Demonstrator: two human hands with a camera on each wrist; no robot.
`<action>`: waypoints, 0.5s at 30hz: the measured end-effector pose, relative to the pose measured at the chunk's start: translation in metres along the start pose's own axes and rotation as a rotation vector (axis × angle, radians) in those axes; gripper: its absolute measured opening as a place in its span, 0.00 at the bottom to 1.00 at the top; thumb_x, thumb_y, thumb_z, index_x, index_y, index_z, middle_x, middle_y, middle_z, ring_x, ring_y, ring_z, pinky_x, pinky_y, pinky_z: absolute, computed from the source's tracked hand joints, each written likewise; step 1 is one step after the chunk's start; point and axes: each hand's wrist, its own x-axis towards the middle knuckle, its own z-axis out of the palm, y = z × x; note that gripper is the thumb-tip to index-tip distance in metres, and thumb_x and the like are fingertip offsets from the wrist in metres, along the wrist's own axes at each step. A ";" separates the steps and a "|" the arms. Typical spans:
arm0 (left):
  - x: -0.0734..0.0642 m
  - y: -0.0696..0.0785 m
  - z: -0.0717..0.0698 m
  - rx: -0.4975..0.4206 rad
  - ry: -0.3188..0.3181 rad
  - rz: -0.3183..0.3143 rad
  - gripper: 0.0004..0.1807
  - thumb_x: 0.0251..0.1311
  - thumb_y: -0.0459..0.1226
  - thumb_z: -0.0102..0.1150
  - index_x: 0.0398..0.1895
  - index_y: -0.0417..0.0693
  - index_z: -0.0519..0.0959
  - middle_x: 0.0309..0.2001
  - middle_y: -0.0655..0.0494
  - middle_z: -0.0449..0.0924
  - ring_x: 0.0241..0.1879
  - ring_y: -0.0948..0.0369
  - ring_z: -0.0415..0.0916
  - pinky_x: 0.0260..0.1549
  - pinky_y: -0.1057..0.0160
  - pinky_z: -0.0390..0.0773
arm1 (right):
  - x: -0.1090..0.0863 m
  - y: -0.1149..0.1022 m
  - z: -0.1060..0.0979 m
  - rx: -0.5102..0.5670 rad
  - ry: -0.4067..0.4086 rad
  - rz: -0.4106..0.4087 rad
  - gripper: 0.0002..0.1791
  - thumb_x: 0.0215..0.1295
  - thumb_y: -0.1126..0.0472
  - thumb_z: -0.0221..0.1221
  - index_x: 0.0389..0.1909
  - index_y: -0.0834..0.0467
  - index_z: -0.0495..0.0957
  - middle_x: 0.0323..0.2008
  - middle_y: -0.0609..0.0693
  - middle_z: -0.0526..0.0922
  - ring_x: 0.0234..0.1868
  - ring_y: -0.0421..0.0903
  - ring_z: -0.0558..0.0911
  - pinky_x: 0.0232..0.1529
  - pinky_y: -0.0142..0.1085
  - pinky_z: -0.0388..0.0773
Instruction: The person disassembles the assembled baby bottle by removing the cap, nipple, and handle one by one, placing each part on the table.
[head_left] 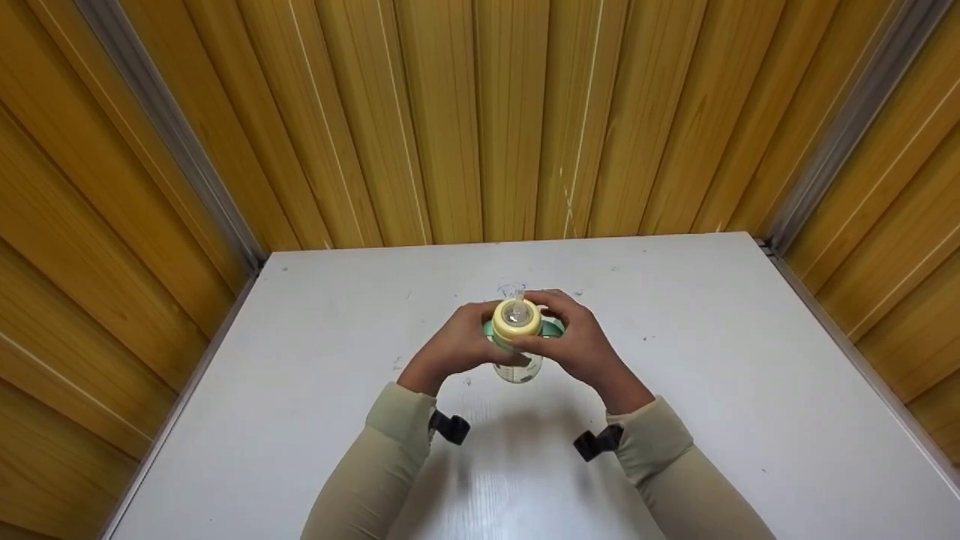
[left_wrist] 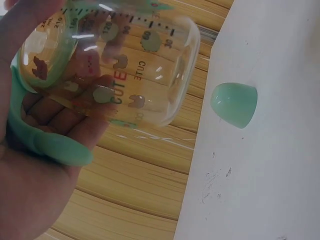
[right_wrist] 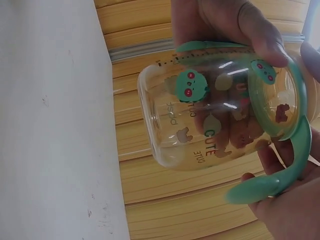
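Note:
A clear baby bottle (head_left: 519, 371) with printed animal pictures and measuring marks is held between both hands above the white table. Its yellow collar (head_left: 517, 332) and clear teat (head_left: 516, 310) face up toward the head camera. My left hand (head_left: 461, 341) grips the bottle from the left, below the collar. From the right, my right hand (head_left: 579, 341) holds it, thumb and fingers curled around the collar. A green handle (left_wrist: 62, 148) curves out beside the left palm. On the table a green domed cap (left_wrist: 235, 104) shows in the left wrist view; the hands hide it from the head view.
The white table (head_left: 300, 420) has small scuff marks. Yellow wood-patterned panels (head_left: 510, 120) stand behind it and at both sides, with grey metal posts (head_left: 832, 124) in the corners. Black mounts (head_left: 450, 427) sit at both wrists.

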 end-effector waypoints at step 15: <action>0.002 0.002 0.006 0.069 0.198 -0.085 0.40 0.39 0.57 0.76 0.59 0.58 0.76 0.51 0.65 0.81 0.49 0.63 0.78 0.49 0.56 0.79 | -0.004 0.002 0.017 -0.131 0.279 -0.103 0.39 0.45 0.41 0.73 0.59 0.52 0.75 0.57 0.44 0.76 0.60 0.45 0.73 0.62 0.50 0.69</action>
